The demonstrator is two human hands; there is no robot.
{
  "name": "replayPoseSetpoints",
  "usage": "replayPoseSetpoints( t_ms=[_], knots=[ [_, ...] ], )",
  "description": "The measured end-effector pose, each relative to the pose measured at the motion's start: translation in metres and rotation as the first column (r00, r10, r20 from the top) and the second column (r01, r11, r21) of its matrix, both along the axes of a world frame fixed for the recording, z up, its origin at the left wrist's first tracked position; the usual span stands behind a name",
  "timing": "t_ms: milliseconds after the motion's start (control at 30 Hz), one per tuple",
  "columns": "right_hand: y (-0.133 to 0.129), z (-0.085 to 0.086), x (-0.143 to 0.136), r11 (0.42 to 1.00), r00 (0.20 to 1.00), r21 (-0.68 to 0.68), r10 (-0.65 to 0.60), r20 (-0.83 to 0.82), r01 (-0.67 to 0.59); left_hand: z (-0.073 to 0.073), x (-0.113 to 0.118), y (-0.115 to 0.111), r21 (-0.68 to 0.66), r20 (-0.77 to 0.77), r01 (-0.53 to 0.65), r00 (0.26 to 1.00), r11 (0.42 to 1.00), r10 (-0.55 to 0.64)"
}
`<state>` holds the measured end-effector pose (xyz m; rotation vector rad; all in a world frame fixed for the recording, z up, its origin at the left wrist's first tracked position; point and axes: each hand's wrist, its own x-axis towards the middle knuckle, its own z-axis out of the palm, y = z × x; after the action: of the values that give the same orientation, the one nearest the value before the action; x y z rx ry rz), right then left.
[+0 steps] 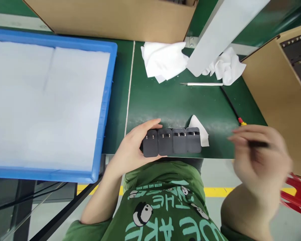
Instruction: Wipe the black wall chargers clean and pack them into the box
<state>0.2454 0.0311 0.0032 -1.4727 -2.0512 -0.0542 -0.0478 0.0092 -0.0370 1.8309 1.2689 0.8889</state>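
My left hand (pixel 133 144) is closed round the left end of a row of several black rounded rectangular pieces (pixel 165 143) at the table's front edge. Small metal pins show near their top edges, and dark bands cross some of them. A white cloth scrap (pixel 202 132) lies under the right end of the row. Off to the right, apart from the row, my right hand (pixel 263 157) is raised and blurred by motion. Its fingers are closed on a slim black object (pixel 258 144), whose kind I cannot make out.
A blue-rimmed tray (pixel 105 97) lined with white sheets fills the left. Crumpled white cloths (pixel 164 62), a thin white-handled knife (pixel 203 84) and a black stick with a red and yellow end (pixel 232 103) lie behind. Cardboard boxes (pixel 115 20) and a white post (pixel 223 33) border the table.
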Motion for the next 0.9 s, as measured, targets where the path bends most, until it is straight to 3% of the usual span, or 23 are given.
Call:
replayPoseSetpoints(
  t_ms=[100, 200, 267, 333, 367, 400, 467, 600, 667, 767, 833, 900],
  knots=[
    [0.011, -0.015, 0.013, 0.997, 0.982, -0.064, 0.046, 0.182, -0.035, 0.0, 0.001, -0.001, -0.021, 0.009, -0.015, 1.0, 1.0, 0.015],
    [0.002, -0.012, -0.003, 0.997, 0.984, -0.001, 0.08, 0.157, -0.081, 0.001, 0.002, -0.001, -0.048, 0.008, -0.022, 1.0, 0.999, 0.022],
    [-0.012, -0.006, -0.027, 0.958, 0.956, 0.056, 0.275, 0.105, -0.281, 0.002, 0.002, -0.001, -0.057, 0.018, -0.022, 1.0, 0.998, 0.023],
    [-0.027, -0.003, -0.055, 0.85, 0.843, -0.005, 0.523, 0.124, -0.526, 0.003, 0.002, -0.001, -0.061, 0.037, -0.016, 0.999, 0.998, 0.018],
    [-0.033, -0.004, -0.068, 0.807, 0.795, -0.047, 0.589, 0.148, -0.589, 0.004, 0.002, -0.001, -0.064, 0.043, -0.017, 0.999, 0.998, 0.02],
    [-0.038, -0.006, -0.08, 0.794, 0.776, -0.073, 0.606, 0.173, -0.604, 0.004, 0.002, -0.001, -0.069, 0.046, -0.019, 0.999, 0.997, 0.022],
    [-0.045, -0.011, -0.095, 0.824, 0.804, -0.052, 0.563, 0.194, -0.564, 0.004, 0.002, -0.001, -0.081, 0.042, -0.03, 0.999, 0.996, 0.033],
    [-0.051, -0.011, -0.099, 0.814, 0.812, -0.006, 0.58, 0.062, -0.581, 0.004, 0.001, -0.001, -0.109, 0.047, -0.034, 0.998, 0.993, 0.039],
    [-0.049, -0.008, -0.098, 0.847, 0.847, -0.016, 0.532, 0.013, -0.532, 0.005, 0.001, -0.001, -0.119, 0.05, -0.031, 0.998, 0.992, 0.037],
    [-0.047, -0.005, -0.102, 0.907, 0.903, -0.014, 0.42, 0.094, -0.42, 0.006, 0.001, 0.0, -0.118, 0.042, -0.035, 0.998, 0.992, 0.04],
    [-0.048, 0.0, -0.104, 0.898, 0.891, 0.009, 0.435, 0.129, -0.44, 0.006, 0.001, 0.0, -0.111, 0.034, -0.033, 0.999, 0.993, 0.037],
    [-0.049, 0.008, -0.1, 0.851, 0.849, -0.001, 0.523, 0.071, -0.525, 0.005, 0.001, 0.0, -0.104, 0.027, -0.034, 0.999, 0.994, 0.037]
  ],
)
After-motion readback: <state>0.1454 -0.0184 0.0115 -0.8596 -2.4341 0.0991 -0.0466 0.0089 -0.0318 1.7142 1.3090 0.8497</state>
